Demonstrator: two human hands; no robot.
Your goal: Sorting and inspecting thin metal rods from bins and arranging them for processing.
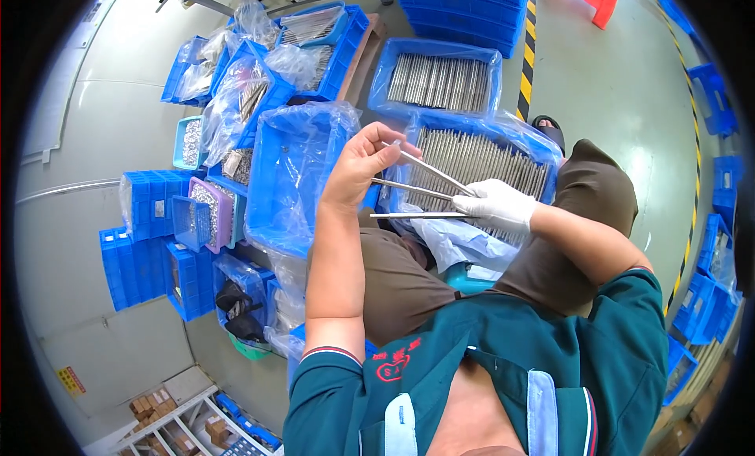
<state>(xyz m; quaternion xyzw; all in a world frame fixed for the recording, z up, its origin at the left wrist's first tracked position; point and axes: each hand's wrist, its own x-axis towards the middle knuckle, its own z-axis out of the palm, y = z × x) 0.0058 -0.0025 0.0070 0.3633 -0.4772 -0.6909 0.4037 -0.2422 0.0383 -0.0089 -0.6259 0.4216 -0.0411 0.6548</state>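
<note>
Between my two hands, a few slender metal rods fan out above a plastic-lined blue crate. My right hand, in a white glove, is closed around their right ends. The bare fingers of my left hand pinch the far end of the uppermost rod. A second rod reaches toward the left wrist, and the lowest rod points left below it, its tip free. Many similar rods lie side by side in the crate underneath. Light blue cloth or plastic bunches at its near edge.
A plastic-lined blue crate stands left of my left forearm. Beyond the rods sits another blue crate of rods, with stacked blue crates behind. Small bins of metal parts crowd the left. A sandaled foot shows at right.
</note>
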